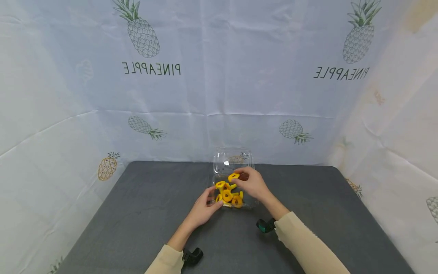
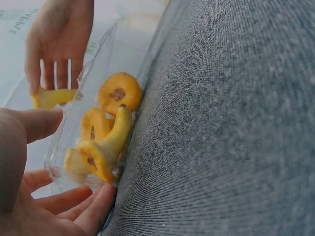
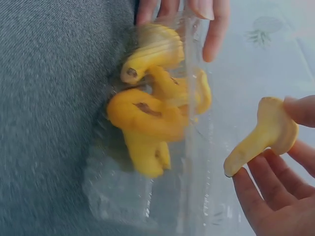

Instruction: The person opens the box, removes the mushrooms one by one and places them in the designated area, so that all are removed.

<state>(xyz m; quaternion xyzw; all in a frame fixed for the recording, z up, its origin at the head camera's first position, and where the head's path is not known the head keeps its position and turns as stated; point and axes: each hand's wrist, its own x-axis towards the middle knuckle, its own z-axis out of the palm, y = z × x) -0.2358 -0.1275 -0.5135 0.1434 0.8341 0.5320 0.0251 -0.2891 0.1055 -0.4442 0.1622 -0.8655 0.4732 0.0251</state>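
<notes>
A clear plastic box [image 1: 249,201] stands on the dark table with its lid [image 1: 220,165] raised at the back. Several yellow chanterelle mushrooms [image 1: 227,195] lie inside, some on their sides, also visible through the wall in the right wrist view. Above the box's back part, my right hand [image 1: 252,183] holds one chanterelle mushroom [image 3: 268,130] between thumb and fingers, its cap toward the palm side. My left hand [image 1: 202,211] rests at the box's front left corner. Its fingers [image 2: 96,211] lie extended against the wall, with the thumb stretched out near the rim.
The grey-black table [image 1: 154,198] spreads to both sides of the box. Behind it hangs a white cloth [image 1: 232,83] printed with pineapples. Dark wrist-worn devices sit below the left wrist [image 1: 192,257] and the right wrist [image 1: 265,225].
</notes>
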